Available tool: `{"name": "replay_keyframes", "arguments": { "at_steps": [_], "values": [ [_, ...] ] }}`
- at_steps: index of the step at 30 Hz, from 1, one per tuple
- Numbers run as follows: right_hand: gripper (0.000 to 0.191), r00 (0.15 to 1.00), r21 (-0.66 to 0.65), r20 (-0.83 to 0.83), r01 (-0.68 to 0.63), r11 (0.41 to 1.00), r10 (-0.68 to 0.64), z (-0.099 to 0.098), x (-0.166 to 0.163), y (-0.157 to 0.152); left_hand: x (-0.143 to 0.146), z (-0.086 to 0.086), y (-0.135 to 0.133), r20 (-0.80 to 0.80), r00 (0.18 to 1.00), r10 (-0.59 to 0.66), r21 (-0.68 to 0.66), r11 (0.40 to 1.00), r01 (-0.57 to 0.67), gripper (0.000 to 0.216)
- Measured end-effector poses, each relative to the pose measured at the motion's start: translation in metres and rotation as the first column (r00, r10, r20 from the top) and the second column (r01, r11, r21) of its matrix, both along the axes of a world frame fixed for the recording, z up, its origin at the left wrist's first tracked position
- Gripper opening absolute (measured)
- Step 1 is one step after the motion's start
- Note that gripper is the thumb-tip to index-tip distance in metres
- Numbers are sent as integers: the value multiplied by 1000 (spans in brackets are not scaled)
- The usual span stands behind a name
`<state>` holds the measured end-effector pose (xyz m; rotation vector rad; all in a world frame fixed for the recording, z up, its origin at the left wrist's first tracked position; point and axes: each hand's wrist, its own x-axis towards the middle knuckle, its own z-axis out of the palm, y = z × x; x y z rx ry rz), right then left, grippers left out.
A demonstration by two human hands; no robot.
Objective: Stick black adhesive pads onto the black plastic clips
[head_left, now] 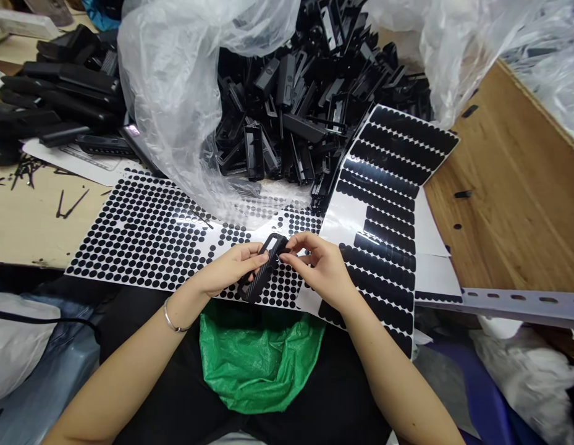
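Observation:
My left hand (235,267) is closed around a long black plastic part (259,278) with a ribbed face and a slot at its upper end. At that upper end, my right hand (318,262) pinches a small black piece whose kind I cannot make out; thumb and forefinger are against the part. Beneath both hands lies a white sheet of round black stickers (147,232), with some dots gone near the middle. To the right, a folded sheet of black scalloped sticker strips (384,241) overlaps it.
Many similar black parts (287,123) are heaped behind, partly under clear plastic bagging (175,80). More black pieces (64,93) are piled at the back left. A wooden board (504,179) stands at right. Green sacking (261,364) hangs below the table edge.

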<state>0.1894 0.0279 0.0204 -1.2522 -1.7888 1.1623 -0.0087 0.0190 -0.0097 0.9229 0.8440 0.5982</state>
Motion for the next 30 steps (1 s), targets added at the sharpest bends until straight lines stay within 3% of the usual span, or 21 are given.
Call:
{"name": "replay_keyframes", "arguments": {
  "at_steps": [10, 19, 30],
  "values": [
    [12, 990, 164, 140, -14, 986, -9, 2, 3, -3, 0, 4, 1, -1, 1000, 3, -1, 1000, -3, 40],
    [14, 968, 350, 250, -93, 932, 3, 6, 14, 5, -1, 3, 1, 44, 999, -6, -39, 999, 8, 40],
    [19, 989, 222, 63, -142, 965, 131, 6, 19, 6, -9, 2, 0, 98, 994, -50, -31, 998, 53, 40]
  ]
}}
